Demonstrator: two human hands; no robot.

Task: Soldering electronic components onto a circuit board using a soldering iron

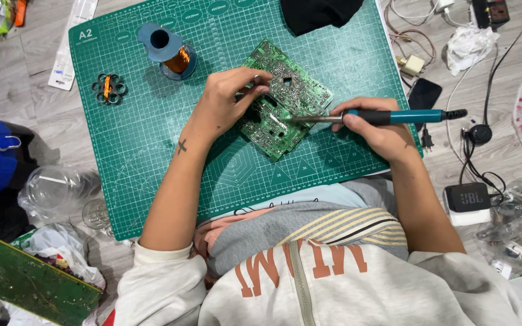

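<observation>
Soldering iron on a green circuit board, mid-frame

The left hand [228,99] pinches a thin wire against the circuit board [285,102] lying on the green mat [134,151] at centre; the right hand [379,133] grips the soldering iron [388,116], tip touching the board. Work looks mid-joint; a copper wire spool [173,51] waits upper left.

A green cutting mat [152,151] lies on the wooden floor [502,72]; on it, under the left hand [228,99], a circuit board [285,99], a wire spool [170,51] beyond
</observation>
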